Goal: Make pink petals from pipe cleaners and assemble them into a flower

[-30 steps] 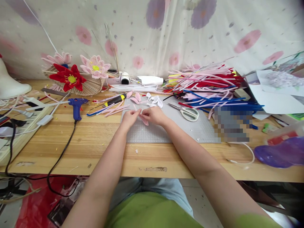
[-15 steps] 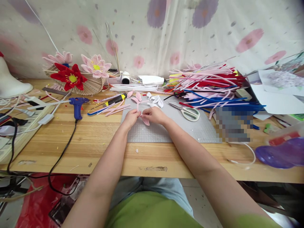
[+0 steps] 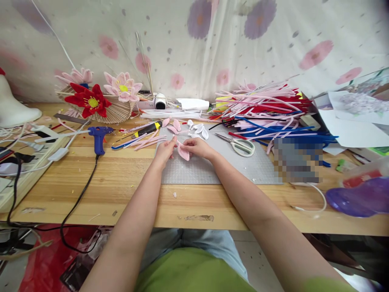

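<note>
A pink fuzzy pipe-cleaner petal (image 3: 183, 152) hangs between my hands over the grey cutting mat (image 3: 206, 176). My right hand (image 3: 198, 147) pinches the petal's right side. At its upper left end, my left hand (image 3: 165, 152) is closed with the thumb up; its fingertips partly hide what they grip, which looks like the petal's end. Just beyond the hands lie several loose pink petals (image 3: 173, 129) and several white petals (image 3: 201, 130). Scissors (image 3: 242, 147) with pale handles rest on the mat to the right.
A blue glue gun (image 3: 99, 140) with a black cord stands at left. Finished flowers (image 3: 92, 101) sit behind it. Pink pipe-cleaner pieces (image 3: 148, 141) and a yellow-black cutter (image 3: 148, 129) lie left of the mat. A large pipe-cleaner pile (image 3: 261, 101) fills the back right.
The pink petal has turned and risen, showing its broad side. My right fingers have shifted onto its side, and the strip standing above my left hand no longer shows.
</note>
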Available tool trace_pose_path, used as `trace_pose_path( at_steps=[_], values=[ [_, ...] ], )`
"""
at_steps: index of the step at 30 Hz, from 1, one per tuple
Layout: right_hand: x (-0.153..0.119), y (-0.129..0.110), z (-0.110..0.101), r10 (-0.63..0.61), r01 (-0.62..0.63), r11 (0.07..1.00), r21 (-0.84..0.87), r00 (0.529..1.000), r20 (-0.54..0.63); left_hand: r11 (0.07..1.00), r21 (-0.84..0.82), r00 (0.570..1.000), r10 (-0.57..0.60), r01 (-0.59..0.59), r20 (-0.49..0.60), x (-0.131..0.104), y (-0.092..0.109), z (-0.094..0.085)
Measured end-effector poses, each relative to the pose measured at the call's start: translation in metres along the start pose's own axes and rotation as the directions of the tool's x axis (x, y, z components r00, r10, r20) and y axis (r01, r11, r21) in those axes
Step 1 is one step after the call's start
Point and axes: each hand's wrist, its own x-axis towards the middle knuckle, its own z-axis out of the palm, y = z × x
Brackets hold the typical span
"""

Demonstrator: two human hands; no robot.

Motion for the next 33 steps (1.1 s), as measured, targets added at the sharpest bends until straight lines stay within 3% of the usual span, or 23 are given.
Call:
trace_pose_path(
  at_steps=[6, 9, 12, 15, 17, 20, 23, 25, 28, 33],
  values=[
    [-0.002, 0.0, 0.0, 0.058, -0.069, 0.992, 0.11, 0.994, 0.097, 0.996, -0.092, 0.999, -0.021, 0.017, -0.042, -0.001, 0.003, 0.003],
    [-0.001, 0.001, -0.001, 0.058, -0.074, 0.988, 0.133, 0.991, 0.116, 0.99, -0.041, 0.99, 0.13, -0.132, -0.056, -0.002, 0.005, 0.0],
    [-0.001, 0.003, -0.004, 0.023, -0.035, 0.992, 0.125, 0.995, 0.098, 0.92, 0.147, 0.931, 0.353, -0.363, 0.091, -0.004, 0.007, -0.006],
    [0.0, 0.006, -0.011, 0.023, -0.032, 0.983, 0.179, 0.998, 0.054, 0.839, 0.335, 0.899, 0.359, -0.428, 0.25, -0.006, 0.006, -0.009],
    [0.001, 0.008, -0.017, 0.051, -0.036, 0.952, 0.304, 0.998, -0.042, 0.823, 0.384, 0.906, 0.352, -0.419, 0.235, -0.004, 0.002, -0.008],
    [0.001, 0.009, -0.022, 0.104, 0.0, 0.853, 0.522, 0.98, -0.168, 0.876, 0.3, 0.923, 0.383, -0.379, 0.048, 0.002, -0.004, -0.004],
    [0.001, 0.008, -0.02, 0.079, 0.019, 0.824, 0.567, 0.986, -0.148, 0.967, 0.106, 0.965, 0.243, -0.232, -0.101, 0.003, -0.007, 0.005],
    [0.001, 0.007, -0.014, 0.04, 0.034, 0.872, 0.489, 0.989, -0.14, 0.995, 0.02, 0.993, 0.1, -0.098, -0.065, -0.002, -0.005, 0.011],
    [0.004, 0.006, -0.004, -0.013, 0.068, 0.948, 0.311, 0.984, -0.176, 1.0, 0.012, 0.998, -0.008, 0.007, 0.069, -0.013, 0.0, 0.017],
    [0.005, 0.003, -0.001, -0.096, 0.128, 0.986, 0.107, 0.96, -0.261, 0.997, 0.073, 0.976, 0.014, -0.03, 0.216, -0.02, 0.005, 0.016]
  ],
)
